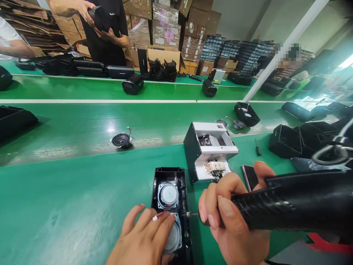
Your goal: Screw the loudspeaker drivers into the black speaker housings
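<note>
A black speaker housing (171,176) lies open on the green bench, with two round drivers inside; the upper driver (168,194) is in plain sight. My left hand (143,239) rests flat on the lower driver, fingers spread, beside a red wire. My right hand (234,217) is wrapped round a black electric screwdriver (298,200). Its bit tip (190,214) touches the housing's right edge.
A white screw dispenser (209,151) stands just behind the housing, a phone (250,176) to its right. A loose driver (120,140) and other black housings (286,141) lie on the belt. A person in black stands across the line, holding a speaker (99,16), before stacked cartons.
</note>
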`<action>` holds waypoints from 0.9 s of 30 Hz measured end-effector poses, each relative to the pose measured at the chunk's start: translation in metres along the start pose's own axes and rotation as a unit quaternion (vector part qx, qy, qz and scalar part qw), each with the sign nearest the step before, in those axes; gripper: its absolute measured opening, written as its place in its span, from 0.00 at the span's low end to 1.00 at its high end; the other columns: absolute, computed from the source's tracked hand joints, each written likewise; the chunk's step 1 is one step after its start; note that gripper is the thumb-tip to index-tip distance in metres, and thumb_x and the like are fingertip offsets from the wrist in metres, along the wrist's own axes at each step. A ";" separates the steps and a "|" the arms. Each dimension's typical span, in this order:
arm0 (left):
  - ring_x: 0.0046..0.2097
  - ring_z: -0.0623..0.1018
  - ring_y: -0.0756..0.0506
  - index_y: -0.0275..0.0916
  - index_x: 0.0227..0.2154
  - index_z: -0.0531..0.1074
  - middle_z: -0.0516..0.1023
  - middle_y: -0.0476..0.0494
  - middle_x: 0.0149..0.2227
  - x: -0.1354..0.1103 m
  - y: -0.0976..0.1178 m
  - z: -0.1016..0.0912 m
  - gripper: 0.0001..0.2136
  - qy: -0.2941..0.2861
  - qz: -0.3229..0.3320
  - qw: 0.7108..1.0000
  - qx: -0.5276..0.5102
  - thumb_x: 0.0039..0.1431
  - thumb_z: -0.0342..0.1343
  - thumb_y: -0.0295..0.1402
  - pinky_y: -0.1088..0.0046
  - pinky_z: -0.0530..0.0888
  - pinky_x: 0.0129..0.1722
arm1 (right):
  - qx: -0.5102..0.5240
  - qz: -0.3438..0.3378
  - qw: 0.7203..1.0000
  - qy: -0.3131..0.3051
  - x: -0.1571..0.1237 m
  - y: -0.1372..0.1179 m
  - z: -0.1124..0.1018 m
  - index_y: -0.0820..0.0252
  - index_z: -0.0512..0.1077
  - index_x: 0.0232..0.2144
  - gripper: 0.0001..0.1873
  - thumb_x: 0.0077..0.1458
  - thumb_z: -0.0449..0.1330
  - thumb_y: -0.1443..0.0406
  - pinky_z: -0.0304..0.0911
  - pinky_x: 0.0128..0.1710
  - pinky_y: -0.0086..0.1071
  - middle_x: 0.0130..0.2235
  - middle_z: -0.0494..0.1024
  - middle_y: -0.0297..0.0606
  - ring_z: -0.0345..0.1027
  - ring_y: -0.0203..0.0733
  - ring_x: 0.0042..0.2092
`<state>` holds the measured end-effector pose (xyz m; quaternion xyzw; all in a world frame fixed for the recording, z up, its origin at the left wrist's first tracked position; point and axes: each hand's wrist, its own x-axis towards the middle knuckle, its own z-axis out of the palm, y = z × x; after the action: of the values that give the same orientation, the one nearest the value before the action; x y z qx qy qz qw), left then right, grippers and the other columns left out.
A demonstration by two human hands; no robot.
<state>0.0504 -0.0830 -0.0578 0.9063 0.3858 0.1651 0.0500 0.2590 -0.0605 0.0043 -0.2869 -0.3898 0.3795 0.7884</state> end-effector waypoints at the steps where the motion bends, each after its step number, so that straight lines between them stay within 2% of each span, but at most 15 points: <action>1: 0.55 0.87 0.42 0.50 0.64 0.74 0.89 0.57 0.60 -0.001 0.002 0.003 0.31 -0.006 -0.012 1.000 0.003 0.58 0.65 0.23 0.59 0.64 0.71 | -0.005 0.003 1.000 -0.006 -0.003 0.004 -0.001 0.34 0.68 0.65 0.30 0.69 0.71 0.66 0.72 0.22 0.24 0.30 0.74 0.20 0.64 0.30 0.20; 4: 0.55 0.86 0.41 0.50 0.63 0.74 0.88 0.55 0.60 -0.003 0.010 0.012 0.37 -0.018 -0.037 0.999 0.004 0.49 0.61 0.17 0.56 0.60 0.71 | -0.032 0.016 0.999 -0.032 -0.009 0.013 -0.005 0.35 0.67 0.67 0.29 0.72 0.69 0.65 0.72 0.24 0.24 0.32 0.72 0.20 0.65 0.29 0.22; 6: 0.54 0.86 0.42 0.50 0.64 0.73 0.88 0.56 0.60 -0.004 0.011 0.015 0.39 -0.021 -0.038 0.999 0.004 0.48 0.59 0.16 0.57 0.58 0.71 | -0.045 0.022 0.997 -0.054 -0.013 0.018 -0.010 0.35 0.66 0.68 0.29 0.73 0.67 0.65 0.72 0.25 0.25 0.33 0.72 0.21 0.65 0.29 0.23; 11: 0.55 0.86 0.44 0.49 0.65 0.72 0.88 0.58 0.61 -0.002 0.003 0.011 0.36 -0.018 0.001 1.000 0.000 0.52 0.56 0.18 0.58 0.60 0.69 | -0.072 0.032 0.993 -0.084 -0.020 0.028 -0.023 0.36 0.60 0.72 0.34 0.74 0.65 0.69 0.72 0.27 0.29 0.36 0.72 0.25 0.67 0.33 0.27; 18: 0.55 0.86 0.43 0.50 0.65 0.72 0.87 0.58 0.61 0.000 0.003 0.008 0.38 -0.028 -0.009 0.999 -0.020 0.51 0.55 0.17 0.56 0.63 0.68 | -0.093 0.041 0.990 -0.097 -0.025 0.037 -0.033 0.38 0.55 0.74 0.38 0.73 0.64 0.70 0.71 0.27 0.33 0.39 0.71 0.28 0.66 0.35 0.28; 22: 0.57 0.85 0.43 0.50 0.65 0.72 0.87 0.57 0.63 0.000 0.008 0.008 0.39 -0.038 -0.029 0.998 -0.040 0.49 0.55 0.16 0.55 0.62 0.69 | -0.112 0.034 0.988 -0.102 -0.024 0.041 -0.032 0.40 0.59 0.70 0.32 0.74 0.65 0.68 0.68 0.25 0.32 0.38 0.69 0.27 0.63 0.34 0.26; 27: 0.59 0.85 0.42 0.50 0.65 0.72 0.86 0.56 0.64 0.000 0.011 0.009 0.40 -0.050 -0.050 0.996 -0.050 0.49 0.57 0.15 0.54 0.61 0.71 | -0.145 0.015 0.984 -0.106 -0.028 0.047 -0.035 0.42 0.60 0.68 0.28 0.74 0.65 0.65 0.70 0.28 0.35 0.38 0.68 0.27 0.64 0.36 0.27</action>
<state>0.0606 -0.0901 -0.0636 0.8894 0.4189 0.1360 0.1221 0.2594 -0.0631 -0.0610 -0.3625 -0.5174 0.3590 0.6871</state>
